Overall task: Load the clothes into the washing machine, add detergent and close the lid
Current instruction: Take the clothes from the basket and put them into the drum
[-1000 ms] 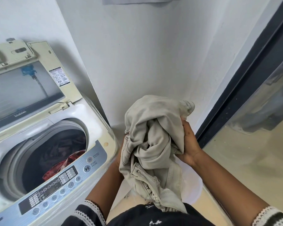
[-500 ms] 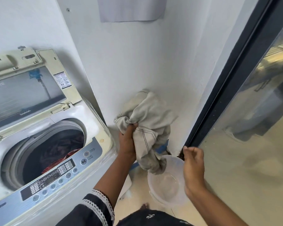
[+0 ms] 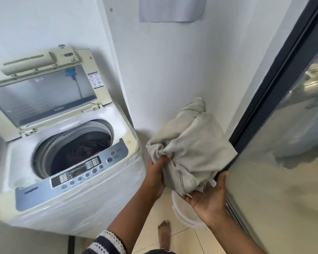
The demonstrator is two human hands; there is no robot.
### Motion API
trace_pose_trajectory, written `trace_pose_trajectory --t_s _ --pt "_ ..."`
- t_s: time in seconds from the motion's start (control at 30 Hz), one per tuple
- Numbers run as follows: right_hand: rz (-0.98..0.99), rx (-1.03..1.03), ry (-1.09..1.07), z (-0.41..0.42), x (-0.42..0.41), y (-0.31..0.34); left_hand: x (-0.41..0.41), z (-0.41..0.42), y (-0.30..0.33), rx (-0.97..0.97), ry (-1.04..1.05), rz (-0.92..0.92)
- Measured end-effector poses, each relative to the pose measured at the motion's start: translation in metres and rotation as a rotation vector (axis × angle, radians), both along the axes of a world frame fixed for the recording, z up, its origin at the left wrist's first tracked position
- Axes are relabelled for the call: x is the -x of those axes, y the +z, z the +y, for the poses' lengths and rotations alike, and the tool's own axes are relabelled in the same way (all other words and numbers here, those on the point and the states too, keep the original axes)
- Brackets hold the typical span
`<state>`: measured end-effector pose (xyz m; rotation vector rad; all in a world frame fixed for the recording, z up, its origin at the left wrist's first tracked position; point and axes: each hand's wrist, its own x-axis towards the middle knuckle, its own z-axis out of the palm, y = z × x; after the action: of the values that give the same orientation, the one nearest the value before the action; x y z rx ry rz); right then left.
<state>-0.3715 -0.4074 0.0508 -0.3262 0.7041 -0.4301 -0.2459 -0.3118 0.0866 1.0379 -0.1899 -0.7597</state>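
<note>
A bunched beige garment (image 3: 191, 153) hangs in the air to the right of the top-loading washing machine (image 3: 103, 204). My left hand (image 3: 157, 173) grips the garment's left side. My right hand (image 3: 207, 200) is under the bundle's lower edge, palm up with fingers spread, touching the cloth. The machine's lid (image 3: 44, 96) stands open. Inside the drum (image 3: 81, 149) lie dark and red clothes. No detergent is in view.
A white plastic basin (image 3: 184, 217) sits on the tiled floor below my right hand. A dark-framed glass door (image 3: 275, 125) runs along the right. The white wall corner stands behind the garment. My bare foot (image 3: 164, 230) is on the floor.
My right hand has come back up from the basin to the underside of the garment. The bundle has shifted to the right, and the view has pulled back from the machine.
</note>
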Motion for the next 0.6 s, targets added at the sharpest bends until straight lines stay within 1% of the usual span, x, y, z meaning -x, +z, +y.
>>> trace_pose_trajectory --t_s 0.1,0.13,0.2,0.27,0.43,0.5,0.6 --pt "-0.110 -0.039 -0.056 -0.001 0.009 -0.006 0.012 0.034 -0.011 -0.028 -0.023 -0.078" --pt "-0.139 -0.021 -0.058 -0.002 0.011 -0.005 0.018 0.045 -0.015 -0.043 -0.022 -0.100" --pt "-0.121 0.026 -0.033 -0.005 0.012 -0.005 0.026 0.065 -0.020 -0.060 -0.018 -0.102" --pt "-0.079 0.053 0.068 -0.002 0.016 -0.007 0.031 0.083 -0.023 -0.098 0.001 -0.096" --pt "-0.030 0.075 0.413 0.016 0.011 -0.008 0.027 0.123 -0.029 -0.197 0.020 -0.037" --pt "-0.032 0.076 0.484 0.022 0.009 -0.010 0.025 0.140 -0.031 -0.198 0.042 0.043" --pt "0.018 0.089 0.539 0.031 0.001 -0.009 0.027 0.164 -0.035 -0.179 0.092 0.124"
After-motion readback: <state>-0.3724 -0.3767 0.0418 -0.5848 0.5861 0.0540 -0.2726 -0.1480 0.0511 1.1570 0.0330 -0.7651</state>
